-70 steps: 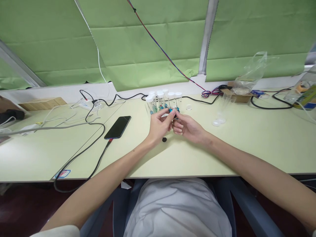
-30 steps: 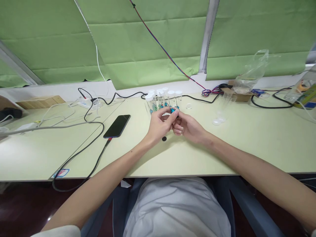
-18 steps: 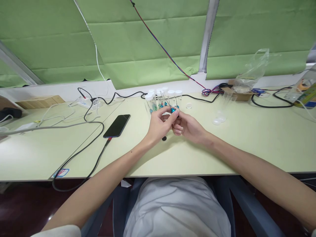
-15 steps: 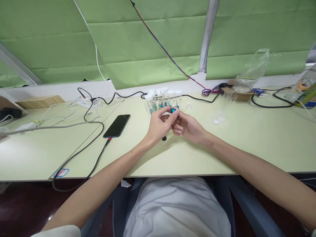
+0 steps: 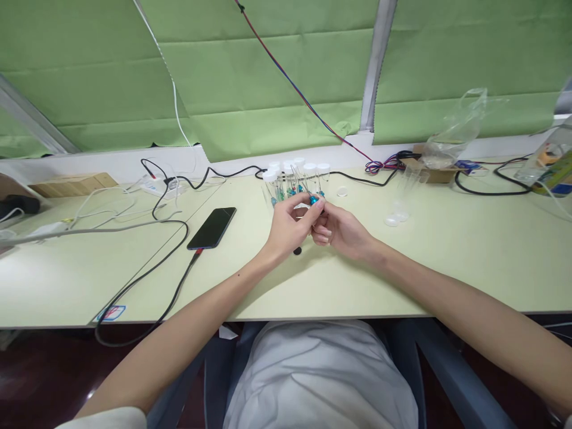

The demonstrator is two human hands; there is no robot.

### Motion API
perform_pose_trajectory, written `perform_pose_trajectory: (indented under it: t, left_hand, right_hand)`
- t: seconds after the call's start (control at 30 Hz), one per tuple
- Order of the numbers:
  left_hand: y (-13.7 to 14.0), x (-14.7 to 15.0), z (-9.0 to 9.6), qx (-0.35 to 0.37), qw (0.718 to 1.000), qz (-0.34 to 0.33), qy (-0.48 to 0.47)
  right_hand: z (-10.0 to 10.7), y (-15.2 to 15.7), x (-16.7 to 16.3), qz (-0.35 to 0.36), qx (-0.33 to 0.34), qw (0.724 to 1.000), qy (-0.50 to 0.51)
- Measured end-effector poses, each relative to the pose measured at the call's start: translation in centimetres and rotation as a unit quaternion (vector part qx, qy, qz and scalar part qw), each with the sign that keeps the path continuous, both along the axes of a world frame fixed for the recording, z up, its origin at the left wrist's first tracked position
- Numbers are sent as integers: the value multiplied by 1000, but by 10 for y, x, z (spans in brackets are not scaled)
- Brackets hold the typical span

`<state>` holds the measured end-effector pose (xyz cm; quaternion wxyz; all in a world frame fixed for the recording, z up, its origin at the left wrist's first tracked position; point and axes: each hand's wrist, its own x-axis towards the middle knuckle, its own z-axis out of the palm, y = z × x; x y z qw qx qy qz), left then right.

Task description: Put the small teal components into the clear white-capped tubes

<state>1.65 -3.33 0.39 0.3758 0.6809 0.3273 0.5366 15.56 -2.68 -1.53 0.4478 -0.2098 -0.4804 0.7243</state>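
My left hand (image 5: 290, 225) is closed, its thumb and forefinger pinching a small shiny blue piece (image 5: 314, 200) with thin wire-like leads. From the other side, my right hand (image 5: 342, 229) holds the same blue piece at its fingertips, the other fingers curled in. Just behind both hands stand several clear tubes with white caps (image 5: 308, 169), with small blue, green and red pieces visible in them. A small black round thing (image 5: 297, 251) lies on the table below my left hand. My fingers partly hide the blue piece.
A black phone (image 5: 212, 228) with a plugged-in cable lies to the left. At right are clear tubes (image 5: 397, 205) lying down and a loose white cap (image 5: 342, 191). Farther back sit a cardboard box (image 5: 440, 174) with a plastic bag, another carton (image 5: 74, 185), and tangled cables.
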Motion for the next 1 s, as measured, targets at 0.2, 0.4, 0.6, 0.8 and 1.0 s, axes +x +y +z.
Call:
perform_pose_trajectory:
  t: [0.2, 0.4, 0.6, 0.8, 1.0]
  left_hand:
    - [1, -1, -1, 2, 1000, -3, 0]
    - [2, 0, -3, 12, 1000, 9, -10]
    - [2, 2, -4, 18, 1000, -1, -25]
    - [3, 2, -4, 10, 1000, -10, -21]
    - [2, 4, -6, 3, 1000, -12, -15]
  right_hand:
    - [0, 0, 0, 4, 1, 1000, 5]
    - [0, 0, -2, -7, 7, 1000, 11]
    - [-2, 4, -3, -5, 2, 1000, -4]
    - [-4, 5, -4, -16, -3, 1000, 1]
    - [-7, 7, -5, -28, 1, 1000, -4]
